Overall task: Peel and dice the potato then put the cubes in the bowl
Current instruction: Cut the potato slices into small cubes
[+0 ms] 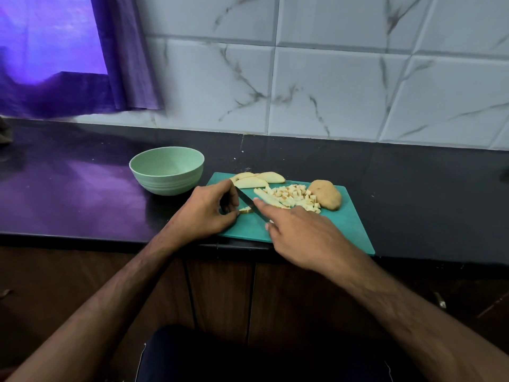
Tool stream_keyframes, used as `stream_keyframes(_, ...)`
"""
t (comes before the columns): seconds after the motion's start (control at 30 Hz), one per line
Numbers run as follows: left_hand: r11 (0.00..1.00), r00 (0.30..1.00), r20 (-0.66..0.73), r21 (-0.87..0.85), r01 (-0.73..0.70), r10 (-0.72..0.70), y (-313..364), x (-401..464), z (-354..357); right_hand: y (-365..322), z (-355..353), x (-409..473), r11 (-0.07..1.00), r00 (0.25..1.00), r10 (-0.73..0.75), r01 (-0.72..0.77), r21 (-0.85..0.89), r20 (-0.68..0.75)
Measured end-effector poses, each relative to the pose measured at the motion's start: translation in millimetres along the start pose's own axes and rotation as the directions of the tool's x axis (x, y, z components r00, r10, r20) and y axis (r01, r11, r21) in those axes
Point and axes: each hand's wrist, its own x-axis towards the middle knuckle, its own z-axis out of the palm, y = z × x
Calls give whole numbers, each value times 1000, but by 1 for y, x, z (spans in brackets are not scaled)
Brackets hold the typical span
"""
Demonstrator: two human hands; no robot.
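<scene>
A teal cutting board (344,224) lies on the dark counter. On it are pale potato slices (259,180) at the back, cut strips (271,200), a heap of small cubes (300,198) and an unpeeled potato chunk (325,198) on the right. My right hand (300,235) grips a knife (249,202), its index finger stretched along the blade's back and the handle hidden under the palm. With curled fingers, my left hand (206,213) holds a small potato piece (246,210) against the board, just left of the blade. The pale green bowl (168,169), left of the board, looks empty.
The black counter (82,194) runs along a white marble-tiled wall (330,92). A purple curtain (68,64) hangs at the back left. The board's near corner reaches the counter's front edge, with brown cabinet doors (220,293) below.
</scene>
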Motion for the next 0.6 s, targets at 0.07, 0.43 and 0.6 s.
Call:
stream_keyframes(0.07, 999, 1000, -6, -29, 19, -19, 1, -1, -1, 2, -1, -9, 1000, 1000, -4, 4, -1, 0)
stream_keyframes(0.43, 999, 999, 6, -23, 48, -48, 2, -1, -1, -8, 12, -3, 1000, 999, -28, 28, -7, 27)
stream_keyframes(0.6, 997, 997, -10, -21, 76, -77, 3, -2, -1, -6, -4, -1, 999, 999, -36, 36, -6, 10)
